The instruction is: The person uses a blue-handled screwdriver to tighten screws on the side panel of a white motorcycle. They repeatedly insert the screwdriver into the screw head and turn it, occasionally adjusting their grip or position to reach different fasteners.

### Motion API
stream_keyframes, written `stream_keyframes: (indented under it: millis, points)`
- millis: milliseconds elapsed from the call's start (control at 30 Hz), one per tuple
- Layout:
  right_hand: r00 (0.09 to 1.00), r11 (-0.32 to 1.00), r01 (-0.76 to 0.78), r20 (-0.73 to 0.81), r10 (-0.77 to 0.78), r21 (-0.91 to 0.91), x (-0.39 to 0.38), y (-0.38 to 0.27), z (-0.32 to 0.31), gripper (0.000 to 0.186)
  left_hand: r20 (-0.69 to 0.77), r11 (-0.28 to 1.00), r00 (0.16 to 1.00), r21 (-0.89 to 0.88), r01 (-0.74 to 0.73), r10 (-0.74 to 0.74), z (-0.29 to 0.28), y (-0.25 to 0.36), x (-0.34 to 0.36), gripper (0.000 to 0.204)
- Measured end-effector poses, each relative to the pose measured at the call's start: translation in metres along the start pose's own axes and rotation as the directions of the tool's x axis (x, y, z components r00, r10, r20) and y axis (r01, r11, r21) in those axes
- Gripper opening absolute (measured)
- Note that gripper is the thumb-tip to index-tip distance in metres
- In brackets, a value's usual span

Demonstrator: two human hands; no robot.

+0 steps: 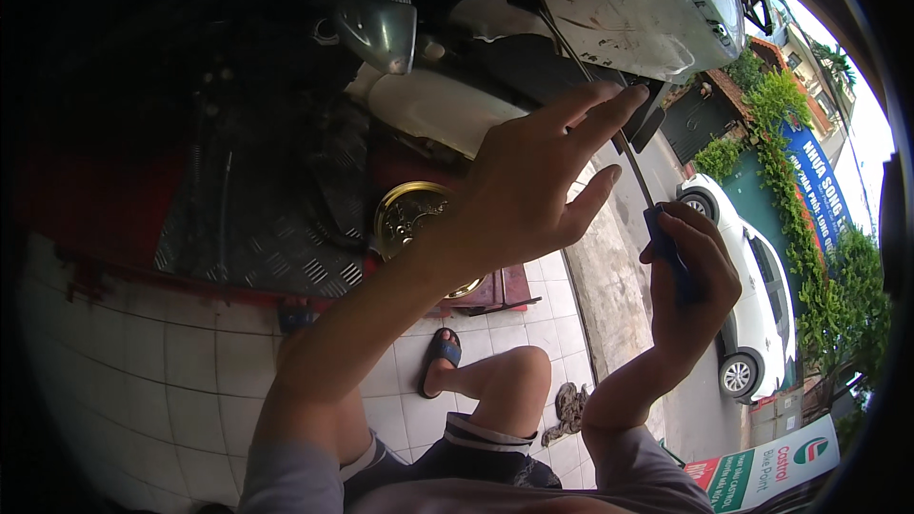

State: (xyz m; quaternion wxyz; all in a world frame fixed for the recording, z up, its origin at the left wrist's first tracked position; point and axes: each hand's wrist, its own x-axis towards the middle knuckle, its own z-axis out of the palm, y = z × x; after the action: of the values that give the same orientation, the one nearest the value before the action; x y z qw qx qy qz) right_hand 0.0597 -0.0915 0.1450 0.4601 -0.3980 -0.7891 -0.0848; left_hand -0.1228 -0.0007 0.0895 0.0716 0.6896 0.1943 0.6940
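The left forearm (371, 324) is slanting up and rightward; the left hand (528, 181) is reaching with fingers extended, its thumb standing apart. The right forearm (624, 395) is rising too, the right hand (703, 266) curling into a closed grip.

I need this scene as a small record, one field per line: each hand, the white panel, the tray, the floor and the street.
Right hand: holds a blue-handled tool with a long, thin metal shaft
Left hand: spread open near the shaft; contact unclear
Scuffed white curved panel: beyond the left hand
Round gold-coloured metal tray: partly hidden by the left forearm
Floor: square white tiles
Street: white car
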Motion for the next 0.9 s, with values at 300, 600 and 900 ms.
stream_keyframes:
  millis: [300, 600, 900]
  points:
    - [0.987, 0.963, 0.096, -0.097, -0.124, -0.253, 0.033, -0.042, 0.036, 0.032, -0.078, 0.994, 0.995, -0.091, -0.068, 0.061, 0.0, -0.009, -0.006, 0.066]
    - [0.95, 0.937, 0.251, -0.122, -0.286, -0.242, 0.041, -0.047, 0.067, 0.028, -0.072, 0.988, 0.994, -0.128, -0.09, 0.081, -0.012, -0.018, -0.003, 0.075]
    - [0.953, 0.956, 0.234, -0.154, -0.262, -0.178, 0.037, -0.036, 0.072, 0.026, -0.018, 0.987, 0.998, -0.142, -0.068, 0.066, -0.015, -0.017, -0.004, 0.079]
